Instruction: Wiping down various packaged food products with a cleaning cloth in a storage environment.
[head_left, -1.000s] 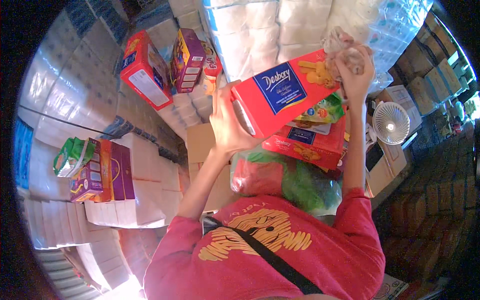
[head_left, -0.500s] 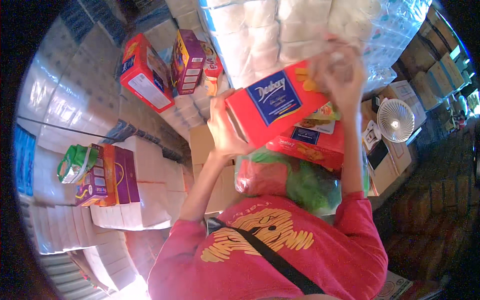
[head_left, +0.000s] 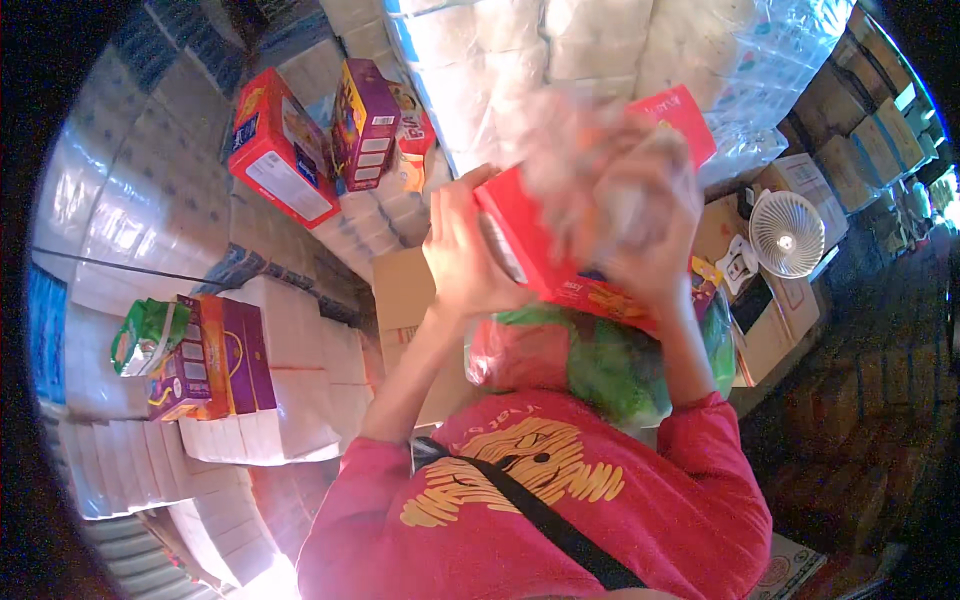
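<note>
One red box (head_left: 522,212), tilted with its right end higher, is held up to the left of the white fan (head_left: 787,235). Looks like printed card: probably light for its bulk, stiff along the edges, easy to dent mid-panel, smooth enough to slip a bit. Best hold: the short end farthest from the fan, by its edges, no squeezing the broad face. Bunched cloth (head_left: 575,165), also left of the fan, in front of the box's face: soft, limp, light by the look; grab anywhere. Second red box (head_left: 600,297), left of the fan, below the held one; mostly hidden, contact unclear.

Left hand (head_left: 468,250): farthest from the fan, spread fairly wide across the short end, fingers at upper edge, thumb at lower, holding the box. Right hand (head_left: 650,210): nearer the fan, motion-blurred, fingers curled round the cloth; can't tell how hard it presses on the box.
</note>
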